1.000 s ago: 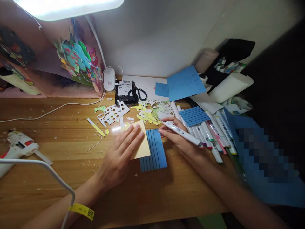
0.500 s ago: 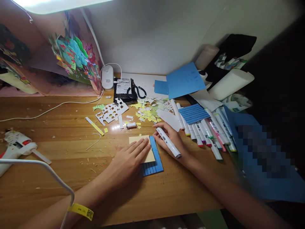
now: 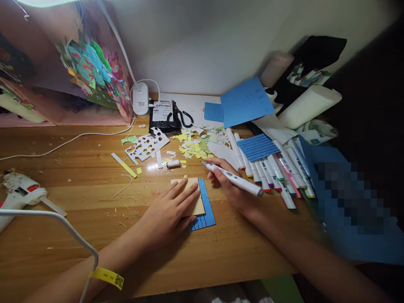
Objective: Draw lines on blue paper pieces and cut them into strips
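Observation:
My left hand (image 3: 175, 206) lies flat with its fingers spread, pressing a cream-coloured card (image 3: 198, 207) down. Under that card is a blue card (image 3: 208, 212) with dark lines along its lower part; its right strip and bottom edge stick out. In my right hand (image 3: 232, 185) is a white marker (image 3: 241, 183), uncapped, with its tip pointing left. The tip is raised a little above and beyond the cards' top right corner, apart from them. A small white marker cap (image 3: 173, 164) lies on the table beyond the cards.
Several markers (image 3: 265, 172) lie at the right under a lined blue card (image 3: 258, 147). Paper scraps (image 3: 195, 147), a punched white sheet (image 3: 147, 145) and black-handled scissors (image 3: 180, 119) are behind. A hot glue gun (image 3: 22, 193) is at left, and a white cable (image 3: 75, 235) crosses the lower left.
My right hand has moved slightly right, off the cards' edge, and the marker has tilted flatter with its tip now away from the cards. My left hand's thumb has spread a little.

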The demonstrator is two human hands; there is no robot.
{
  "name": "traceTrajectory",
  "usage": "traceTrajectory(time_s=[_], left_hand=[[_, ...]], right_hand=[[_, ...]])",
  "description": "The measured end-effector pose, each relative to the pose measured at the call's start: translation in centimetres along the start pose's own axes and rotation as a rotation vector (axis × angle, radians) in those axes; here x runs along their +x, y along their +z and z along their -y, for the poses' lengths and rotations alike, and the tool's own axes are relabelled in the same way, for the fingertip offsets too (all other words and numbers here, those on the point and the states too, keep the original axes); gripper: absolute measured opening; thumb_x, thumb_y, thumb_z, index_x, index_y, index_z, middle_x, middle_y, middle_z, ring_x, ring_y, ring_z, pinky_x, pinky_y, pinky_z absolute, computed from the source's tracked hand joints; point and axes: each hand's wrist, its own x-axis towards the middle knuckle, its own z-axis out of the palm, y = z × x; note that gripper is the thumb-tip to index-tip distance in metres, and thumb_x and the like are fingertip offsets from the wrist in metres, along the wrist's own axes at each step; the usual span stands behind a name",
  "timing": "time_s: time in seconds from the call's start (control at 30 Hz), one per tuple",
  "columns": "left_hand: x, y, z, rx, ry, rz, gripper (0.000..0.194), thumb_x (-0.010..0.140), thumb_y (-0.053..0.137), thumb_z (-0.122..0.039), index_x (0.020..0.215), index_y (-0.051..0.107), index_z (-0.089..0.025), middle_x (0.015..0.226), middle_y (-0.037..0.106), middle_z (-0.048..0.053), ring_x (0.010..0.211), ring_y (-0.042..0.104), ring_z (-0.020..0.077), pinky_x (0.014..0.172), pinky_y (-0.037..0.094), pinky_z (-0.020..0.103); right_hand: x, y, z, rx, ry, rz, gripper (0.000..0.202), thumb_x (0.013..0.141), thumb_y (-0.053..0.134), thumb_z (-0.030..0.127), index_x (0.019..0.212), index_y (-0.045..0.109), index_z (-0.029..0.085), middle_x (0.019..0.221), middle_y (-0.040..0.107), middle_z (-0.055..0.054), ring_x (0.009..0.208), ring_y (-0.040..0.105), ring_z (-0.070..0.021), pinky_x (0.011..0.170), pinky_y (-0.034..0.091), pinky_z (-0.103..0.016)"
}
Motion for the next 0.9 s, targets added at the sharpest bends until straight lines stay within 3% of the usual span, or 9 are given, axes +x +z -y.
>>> traceTrajectory(time_s=[0.17, 0.33, 0.47, 0.9], left_hand=[[0.1, 0.1, 0.0, -0.005, -0.008, -0.006, 0.053, 0.095, 0.042, -0.037, 0.142, 0.029, -0.017, 0.150, 0.030, 0.003, 0.139, 0.020, 0.0285, 0.110, 0.030, 0.049], [0.1, 0.0, 0.0, -0.008, -0.003, -0.025, 0.053, 0.094, 0.043, -0.038, 0.141, 0.031, -0.017, 0.148, 0.034, 0.005, 0.137, 0.024, 0.0292, 0.108, 0.033, 0.049], [0.0, 0.1, 0.1, -0.002, 0.009, -0.036, 0.052, 0.094, 0.044, -0.039, 0.140, 0.033, -0.017, 0.148, 0.033, 0.007, 0.137, 0.024, 0.0294, 0.108, 0.033, 0.049], [0.1, 0.1, 0.0, 0.028, 0.017, -0.046, 0.051, 0.093, 0.045, -0.037, 0.138, 0.036, -0.015, 0.145, 0.037, 0.010, 0.134, 0.030, 0.0309, 0.106, 0.035, 0.048]], right_hand=[[0.1, 0.0, -0.1, 0.075, 0.009, 0.036, 0.024, 0.090, 0.048, 0.037, 0.107, 0.056, 0.022, 0.087, 0.059, -0.002, 0.075, 0.056, -0.0146, 0.065, 0.045, -0.027], [0.5, 0.2, -0.2, 0.022, 0.036, -0.029, 0.016, 0.081, 0.062, 0.035, 0.084, 0.056, 0.021, 0.078, 0.057, 0.000, 0.071, 0.053, -0.0142, 0.062, 0.042, -0.026], [0.6, 0.1, -0.8, -0.001, 0.069, 0.027, 0.026, 0.084, 0.058, 0.041, 0.071, 0.049, 0.021, 0.062, 0.050, 0.004, 0.057, 0.045, -0.0112, 0.052, 0.035, -0.025], [0.6, 0.5, -1.3, -0.064, 0.030, 0.039, 0.027, 0.085, 0.056, 0.042, 0.070, 0.047, 0.022, 0.063, 0.048, 0.004, 0.058, 0.044, -0.0119, 0.054, 0.035, -0.025]])
